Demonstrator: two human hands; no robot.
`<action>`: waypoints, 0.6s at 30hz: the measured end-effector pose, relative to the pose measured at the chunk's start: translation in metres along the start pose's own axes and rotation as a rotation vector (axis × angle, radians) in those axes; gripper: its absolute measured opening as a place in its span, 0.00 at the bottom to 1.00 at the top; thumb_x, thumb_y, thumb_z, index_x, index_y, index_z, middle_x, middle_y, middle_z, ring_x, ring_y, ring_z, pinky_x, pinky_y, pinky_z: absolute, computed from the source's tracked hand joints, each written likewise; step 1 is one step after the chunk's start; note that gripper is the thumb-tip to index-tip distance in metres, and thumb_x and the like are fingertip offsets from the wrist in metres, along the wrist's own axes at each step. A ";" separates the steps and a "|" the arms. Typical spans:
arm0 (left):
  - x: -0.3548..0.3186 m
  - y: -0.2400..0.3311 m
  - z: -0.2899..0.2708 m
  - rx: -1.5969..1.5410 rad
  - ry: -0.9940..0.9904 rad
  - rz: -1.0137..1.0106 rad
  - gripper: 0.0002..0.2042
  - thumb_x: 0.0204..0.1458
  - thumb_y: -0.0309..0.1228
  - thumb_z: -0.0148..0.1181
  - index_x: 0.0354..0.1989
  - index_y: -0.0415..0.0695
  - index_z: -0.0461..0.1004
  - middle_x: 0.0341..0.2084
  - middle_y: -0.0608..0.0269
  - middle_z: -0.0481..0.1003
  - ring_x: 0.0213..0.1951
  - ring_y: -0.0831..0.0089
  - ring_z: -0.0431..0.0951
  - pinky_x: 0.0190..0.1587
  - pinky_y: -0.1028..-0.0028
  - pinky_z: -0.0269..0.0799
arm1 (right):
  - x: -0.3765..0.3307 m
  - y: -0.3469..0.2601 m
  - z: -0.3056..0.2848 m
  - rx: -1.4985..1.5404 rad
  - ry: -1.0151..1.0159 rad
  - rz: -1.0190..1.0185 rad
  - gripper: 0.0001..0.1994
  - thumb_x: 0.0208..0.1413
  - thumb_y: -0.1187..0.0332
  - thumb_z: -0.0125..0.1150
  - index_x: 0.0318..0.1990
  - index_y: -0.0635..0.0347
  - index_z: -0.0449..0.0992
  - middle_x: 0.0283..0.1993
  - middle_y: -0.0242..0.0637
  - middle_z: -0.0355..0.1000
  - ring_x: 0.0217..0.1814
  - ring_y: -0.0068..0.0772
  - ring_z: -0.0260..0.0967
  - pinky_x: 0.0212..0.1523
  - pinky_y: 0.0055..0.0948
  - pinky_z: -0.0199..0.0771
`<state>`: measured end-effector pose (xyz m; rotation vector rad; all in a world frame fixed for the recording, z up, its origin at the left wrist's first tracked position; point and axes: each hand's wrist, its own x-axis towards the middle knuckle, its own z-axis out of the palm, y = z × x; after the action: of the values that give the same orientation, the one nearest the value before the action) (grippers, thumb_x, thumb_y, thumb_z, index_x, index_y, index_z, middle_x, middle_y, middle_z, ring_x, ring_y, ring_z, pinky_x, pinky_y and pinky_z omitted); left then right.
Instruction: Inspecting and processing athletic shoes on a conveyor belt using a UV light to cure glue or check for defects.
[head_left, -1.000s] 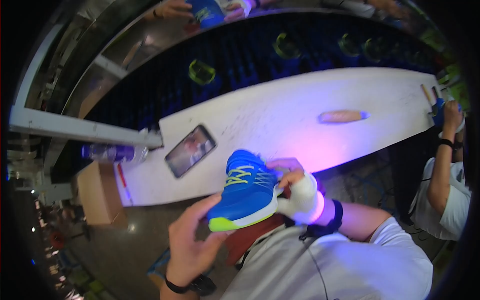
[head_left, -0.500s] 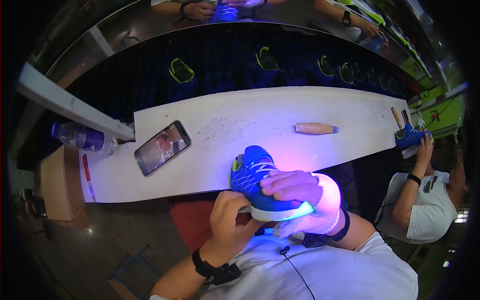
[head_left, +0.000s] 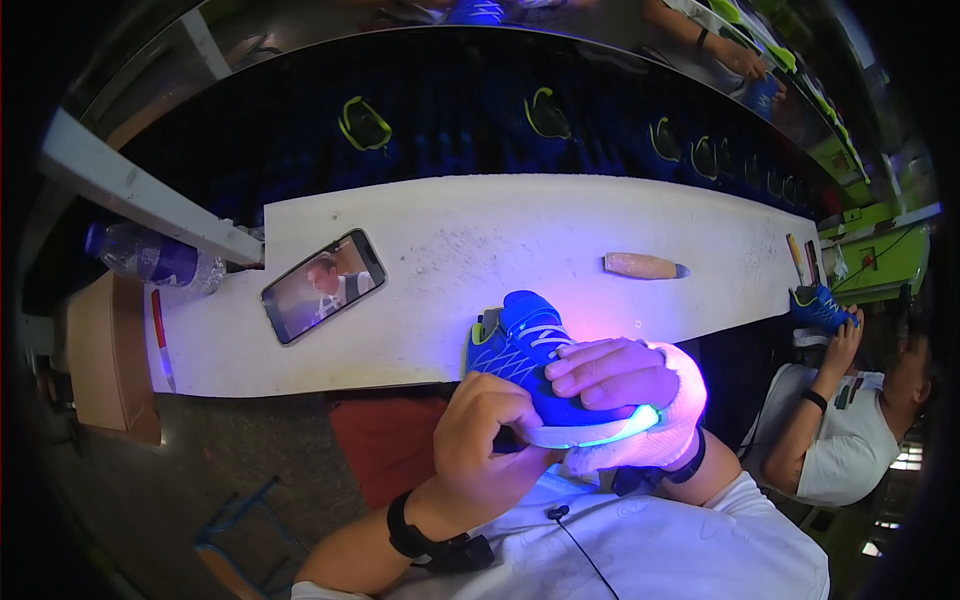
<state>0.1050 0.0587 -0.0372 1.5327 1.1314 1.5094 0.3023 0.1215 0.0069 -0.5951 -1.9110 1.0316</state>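
Note:
A blue lace-up shoe (head_left: 538, 355) with a white sole and a yellow-green collar lining is held above the near edge of the white table. My right hand (head_left: 625, 380), in a white glove that leaves the fingers bare, lies over the toe and grips it. Violet and cyan light glows along the sole beside that glove. My left hand (head_left: 485, 430) is closed at the sole's left edge, thumb below and bent fingers above. Whether something small sits between those fingertips is hidden.
The white table (head_left: 450, 290) carries a phone (head_left: 323, 287), a short wooden-handled tool (head_left: 645, 266) and a red-handled blade (head_left: 160, 335). A plastic bottle (head_left: 160, 258) and cardboard box (head_left: 110, 360) are left. Shoes line a dark strip beyond. A co-worker's hand (head_left: 845, 335) holds a blue shoe at right.
My left hand has slid right along the sole, its fingers curled tighter against the edge. The shoe and my right hand have shifted slightly right. The whole view has shifted a little.

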 end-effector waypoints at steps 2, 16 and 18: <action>0.003 -0.001 0.002 0.027 -0.038 -0.018 0.23 0.35 0.25 0.83 0.37 0.45 0.73 0.30 0.61 0.74 0.30 0.61 0.74 0.37 0.62 0.69 | -0.007 0.008 -0.006 0.042 0.038 -0.015 0.27 0.39 0.69 0.90 0.47 0.61 0.81 0.48 0.45 0.83 0.54 0.50 0.85 0.58 0.47 0.84; 0.055 -0.020 0.055 0.611 -0.526 0.161 0.23 0.34 0.25 0.83 0.36 0.43 0.72 0.42 0.57 0.74 0.45 0.52 0.76 0.43 0.60 0.76 | -0.069 0.044 -0.094 -0.433 -0.039 0.376 0.28 0.44 0.57 0.85 0.52 0.61 0.86 0.55 0.46 0.83 0.55 0.45 0.83 0.57 0.37 0.83; 0.054 -0.025 0.053 0.617 -0.550 0.160 0.23 0.34 0.25 0.83 0.37 0.43 0.73 0.44 0.56 0.76 0.45 0.52 0.77 0.45 0.59 0.77 | -0.073 0.046 -0.093 -0.440 -0.022 0.427 0.29 0.42 0.57 0.85 0.52 0.60 0.87 0.53 0.45 0.84 0.51 0.46 0.85 0.52 0.37 0.85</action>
<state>0.1520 0.1232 -0.0431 2.3142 1.2052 0.7501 0.4200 0.1334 -0.0384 -1.2900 -2.0934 0.8693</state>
